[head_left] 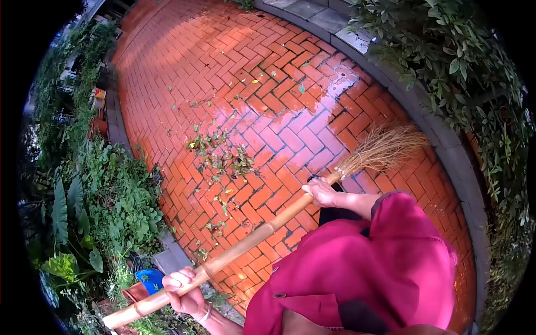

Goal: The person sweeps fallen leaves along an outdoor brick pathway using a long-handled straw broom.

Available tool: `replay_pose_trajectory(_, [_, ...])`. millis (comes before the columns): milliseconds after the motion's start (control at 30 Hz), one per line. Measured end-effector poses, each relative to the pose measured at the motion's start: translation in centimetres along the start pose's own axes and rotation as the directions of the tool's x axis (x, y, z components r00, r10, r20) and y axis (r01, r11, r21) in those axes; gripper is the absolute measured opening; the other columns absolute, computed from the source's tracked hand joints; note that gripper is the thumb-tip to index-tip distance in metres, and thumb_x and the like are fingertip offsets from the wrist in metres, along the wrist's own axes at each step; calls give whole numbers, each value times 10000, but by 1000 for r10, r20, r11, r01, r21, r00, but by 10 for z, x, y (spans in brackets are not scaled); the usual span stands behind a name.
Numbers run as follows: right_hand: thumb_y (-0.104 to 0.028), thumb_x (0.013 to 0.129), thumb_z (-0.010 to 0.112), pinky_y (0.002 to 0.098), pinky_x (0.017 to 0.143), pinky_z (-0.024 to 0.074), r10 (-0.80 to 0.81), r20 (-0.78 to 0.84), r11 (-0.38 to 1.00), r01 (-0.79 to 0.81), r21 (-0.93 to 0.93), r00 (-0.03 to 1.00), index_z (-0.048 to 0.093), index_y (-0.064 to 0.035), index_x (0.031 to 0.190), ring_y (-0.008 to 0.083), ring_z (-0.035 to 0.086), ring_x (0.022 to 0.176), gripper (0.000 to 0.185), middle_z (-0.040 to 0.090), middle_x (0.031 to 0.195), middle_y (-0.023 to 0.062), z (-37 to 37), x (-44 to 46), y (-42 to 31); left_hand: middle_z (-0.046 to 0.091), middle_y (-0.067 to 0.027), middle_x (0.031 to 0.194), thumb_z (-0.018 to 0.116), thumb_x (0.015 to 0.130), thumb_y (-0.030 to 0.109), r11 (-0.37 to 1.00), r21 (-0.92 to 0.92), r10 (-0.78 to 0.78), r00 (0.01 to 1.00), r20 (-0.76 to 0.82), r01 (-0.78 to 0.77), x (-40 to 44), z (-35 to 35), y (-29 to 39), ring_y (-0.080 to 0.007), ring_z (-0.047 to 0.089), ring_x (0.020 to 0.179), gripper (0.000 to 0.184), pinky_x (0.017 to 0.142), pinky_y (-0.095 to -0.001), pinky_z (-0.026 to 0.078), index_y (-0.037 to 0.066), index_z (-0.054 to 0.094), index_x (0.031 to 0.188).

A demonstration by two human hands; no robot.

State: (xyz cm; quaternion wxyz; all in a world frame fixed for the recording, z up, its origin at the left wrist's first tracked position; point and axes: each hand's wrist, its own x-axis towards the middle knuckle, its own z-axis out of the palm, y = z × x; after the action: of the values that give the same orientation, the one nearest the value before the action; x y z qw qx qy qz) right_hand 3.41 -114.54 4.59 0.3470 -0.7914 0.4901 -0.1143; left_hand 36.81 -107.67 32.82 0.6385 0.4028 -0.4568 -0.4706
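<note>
The left hand was clamped around the pole near its free end. The right hand was clamped on it just beside the bristles. The broom spanned the brick path, bristles at right near the curb. Leaves lay on the path, left of the bristles.
</note>
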Motion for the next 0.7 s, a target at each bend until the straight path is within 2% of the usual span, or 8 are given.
replay_pose_trajectory(100, [-57, 646, 523, 398, 707, 320, -130, 41, 991, 129, 19, 991, 460, -126, 750, 253, 473, 792, 140, 487, 705, 50, -22, 98, 17, 448, -66, 632, 493, 784, 391, 987, 142, 96, 980, -172, -71, 9, 25, 3, -216, 448, 651, 340, 706, -375, 350, 85, 378, 691])
replay_pose_trajectory(167, [-71, 665, 524, 433, 835, 305, -207, -11, 977, 208, 52, 978, 469, -126, 768, 260, 484, 846, 129, 505, 750, 59, -43, 163, 40, 428, -75, 699, 476, 811, 322, 990, 128, 87, 981, -175, -65, 28, 56, -13, -245, 429, 784, 268, 845, -397, 302, 74, 398, 745])
replay_pose_trajectory(233, [-108, 665, 550, 437, 838, 316, -225, -65, 974, 225, -10, 972, 479, -133, 789, 249, 488, 876, 145, 509, 771, 43, -69, 216, 63, 476, -96, 704, 529, 767, 382, 969, 230, 165, 935, -314, -93, 50, 87, -36, -273, 485, 769, 333, 801, -420, 349, 71, 413, 748])
replay_pose_trajectory(267, [-89, 694, 513, 426, 847, 312, -245, -72, 969, 245, -14, 967, 487, -114, 822, 264, 479, 916, 133, 524, 846, 65, -98, 227, 66, 477, -98, 790, 509, 792, 347, 961, 264, 123, 981, -149, -80, 57, 99, -39, -276, 450, 870, 300, 881, -439, 279, 63, 413, 790])
replay_pose_trajectory(367, [-59, 658, 540, 421, 851, 314, -300, -254, 954, 294, -61, 920, 482, -121, 800, 268, 486, 877, 166, 513, 776, 62, -138, 250, 73, 489, -96, 793, 537, 755, 415, 905, 398, 180, 983, -41, -149, 67, 121, -39, -278, 472, 874, 368, 872, -455, 303, 70, 413, 796])
replay_pose_trajectory(533, [-43, 587, 571, 402, 766, 330, -440, -342, 893, 444, -73, 830, 450, -106, 744, 231, 486, 778, 208, 488, 700, 35, -143, 213, 8, 365, -31, 690, 578, 728, 442, 971, 123, 222, 966, -130, -207, 76, 84, 31, -194, 398, 744, 407, 790, -381, 301, 89, 379, 759])
replay_pose_trajectory(633, [-26, 611, 539, 378, 707, 302, -371, -116, 923, 380, 64, 921, 442, -105, 752, 214, 481, 772, 189, 483, 689, 39, -127, 159, -28, 313, -14, 662, 521, 786, 413, 956, 188, 285, 862, -419, -225, 51, 37, 61, -167, 342, 680, 367, 735, -342, 286, 93, 349, 724])
replay_pose_trajectory(700, [-48, 653, 513, 398, 713, 305, -328, 121, 944, 320, 84, 937, 455, -104, 759, 222, 497, 782, 133, 498, 683, 51, -110, 136, -36, 318, -16, 656, 479, 815, 400, 987, 66, 159, 913, -375, -145, 42, 30, 68, -170, 345, 676, 349, 732, -342, 283, 95, 342, 717])
